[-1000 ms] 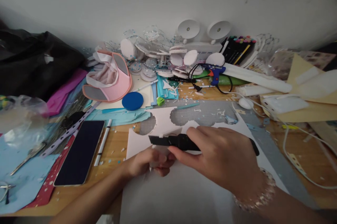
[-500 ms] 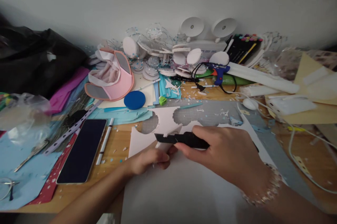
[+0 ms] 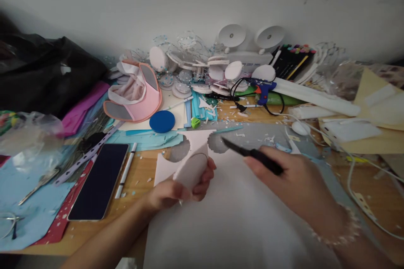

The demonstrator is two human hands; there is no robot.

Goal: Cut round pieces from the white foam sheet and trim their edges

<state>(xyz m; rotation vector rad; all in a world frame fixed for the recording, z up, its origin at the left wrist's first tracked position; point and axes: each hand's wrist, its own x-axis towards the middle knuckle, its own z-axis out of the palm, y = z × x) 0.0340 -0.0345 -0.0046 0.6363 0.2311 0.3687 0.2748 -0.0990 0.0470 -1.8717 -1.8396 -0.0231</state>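
White sheet (image 3: 236, 222) lies under both hands. Right hand (image 3: 288, 176) grips the black cutter (image 3: 265, 161), now withdrawn from the work. Left hand (image 3: 178, 191) remains clamped on the white disc (image 3: 192, 169), above the sheet, broad face now showing; cutting appears paused.

Dim, greyish light is leaving the wall (image 3: 142, 3) dull and shadowing its upper corners. Soft shade is greying the near part of the white sheet (image 3: 233, 227), while pale highlights are glossing the clear plastic bag (image 3: 39, 147). The right hand (image 3: 293, 180) is looking smeared, and wide-angle distortion is stretching the edges.
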